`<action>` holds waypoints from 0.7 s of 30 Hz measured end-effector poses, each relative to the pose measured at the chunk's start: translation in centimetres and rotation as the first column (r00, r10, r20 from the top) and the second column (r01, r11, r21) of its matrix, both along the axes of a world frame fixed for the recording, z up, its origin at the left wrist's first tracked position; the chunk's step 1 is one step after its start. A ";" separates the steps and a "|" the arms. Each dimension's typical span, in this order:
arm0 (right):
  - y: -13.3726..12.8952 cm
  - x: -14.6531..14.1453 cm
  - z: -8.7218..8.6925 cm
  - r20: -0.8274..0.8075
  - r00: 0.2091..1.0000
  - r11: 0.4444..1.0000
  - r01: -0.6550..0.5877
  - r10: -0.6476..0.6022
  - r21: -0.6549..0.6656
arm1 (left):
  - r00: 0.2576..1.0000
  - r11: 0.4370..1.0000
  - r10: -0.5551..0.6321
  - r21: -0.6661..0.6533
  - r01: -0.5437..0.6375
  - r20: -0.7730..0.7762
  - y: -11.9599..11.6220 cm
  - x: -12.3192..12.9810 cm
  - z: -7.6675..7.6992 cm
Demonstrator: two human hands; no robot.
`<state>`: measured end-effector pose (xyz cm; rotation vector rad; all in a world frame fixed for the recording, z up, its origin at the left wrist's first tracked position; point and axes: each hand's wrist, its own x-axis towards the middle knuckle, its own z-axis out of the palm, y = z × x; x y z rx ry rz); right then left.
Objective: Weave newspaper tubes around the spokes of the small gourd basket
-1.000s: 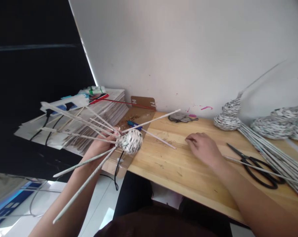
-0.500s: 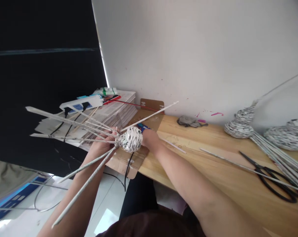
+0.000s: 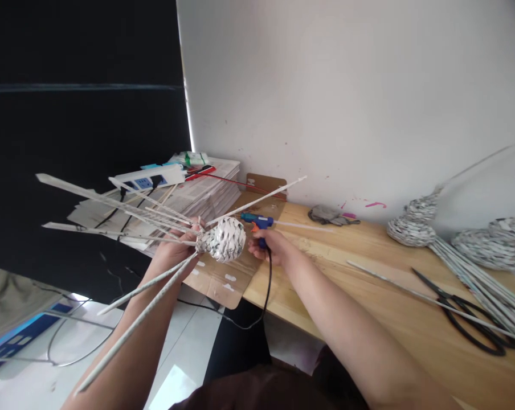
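My left hand (image 3: 181, 242) is closed around the narrow neck of a woven paper gourd (image 3: 225, 239). Long rolled paper strands (image 3: 150, 282) fan out from that neck, mostly to the left, and one points up to the right. The gourd's rounded end faces right. My right hand (image 3: 269, 245) grips a blue hot glue gun (image 3: 264, 223) by its handle, with a finger by the orange trigger. Its teal nozzle end points left, behind and just beyond the gourd, and a glue stick (image 3: 302, 226) sticks out of its back. Some of my left fingers are hidden by the strands.
A cardboard sheet (image 3: 217, 285) lies on the wooden table (image 3: 326, 285). Stacked newspapers (image 3: 223, 182) bear a white power strip (image 3: 150, 177). Black scissors (image 3: 458, 307), a paper rod (image 3: 385, 279), a grey cloth (image 3: 330, 215) and finished woven gourds (image 3: 411, 228) lie to the right.
My right hand has drawn the glue gun back to the right, out from behind the gourd, so the gun now shows. My left hand still holds the gourd in nearly the same place.
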<state>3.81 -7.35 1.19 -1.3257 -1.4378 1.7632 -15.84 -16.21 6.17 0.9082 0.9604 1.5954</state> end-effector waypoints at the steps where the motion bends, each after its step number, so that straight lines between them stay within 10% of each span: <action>1: -0.8 1.1 0.1 -0.076 0.997 1.000 0.018 -0.019 -0.021 | 1.000 1.000 0.010 -0.001 -0.010 0.014 0.0 0.1 0.3; 11: -6.8 14.3 3.4 -0.477 0.853 0.976 0.165 -0.215 -0.144 | 0.977 0.993 -0.047 -0.100 0.069 0.209 3.7 3.3 0.0; 21: -8.4 17.4 5.1 -0.493 0.844 0.965 0.261 -0.212 0.032 | 0.858 0.852 -0.513 -0.114 0.512 0.016 8.2 12.9 -1.8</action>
